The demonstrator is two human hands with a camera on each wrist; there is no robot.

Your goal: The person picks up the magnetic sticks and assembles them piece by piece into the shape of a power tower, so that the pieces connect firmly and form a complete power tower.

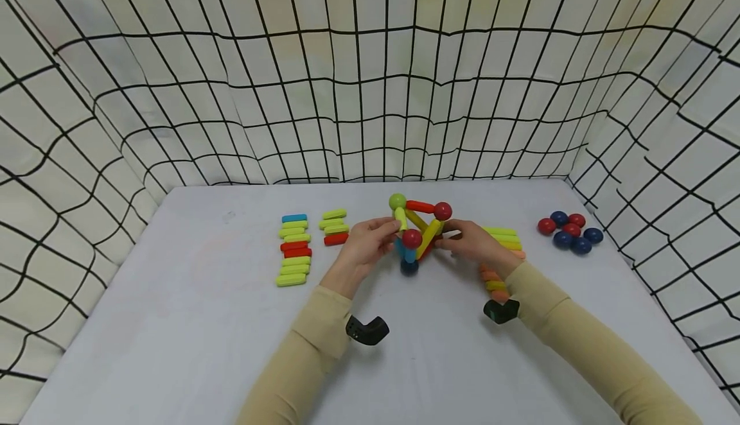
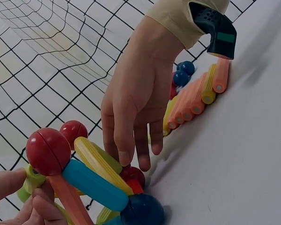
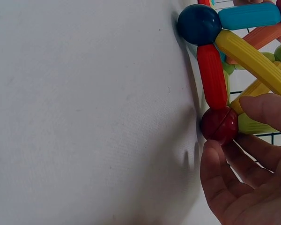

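- Far left on the surface (image 1: 191, 322), the left rods (image 1: 296, 261) lie in two columns; keep the left elbow and sleeve wide of them.
- The left hand (image 1: 369, 242) has its grip clamped on a light green rod (image 1: 401, 218), thumb against fingertips. A pinch like this suits fine aiming, best kept off the rod's ends.
- That rod runs between the green ball (image 1: 397, 201) and the front red ball (image 1: 412, 239). Whether its near end is seated cannot be told; line it up straight with the ball, then press gently.
- The frame (image 1: 429, 239) of rods and balls stands mid-surface, between both hands, the dark blue ball (image 1: 409, 266) at its near corner. Sideways force would probably twist the joints, so push along each rod.
- The right hand (image 1: 476, 242) has its grip lightly about the lower red ball (image 3: 219, 125), thumb on one side, fingers on the other. Steady that corner firmly, without lifting.
- The right rods (image 1: 504, 239) lie close under the right wrist; hold it high enough to clear them.
- Loose balls (image 1: 572, 230) sit farthest right, well apart from the work; leave them there.
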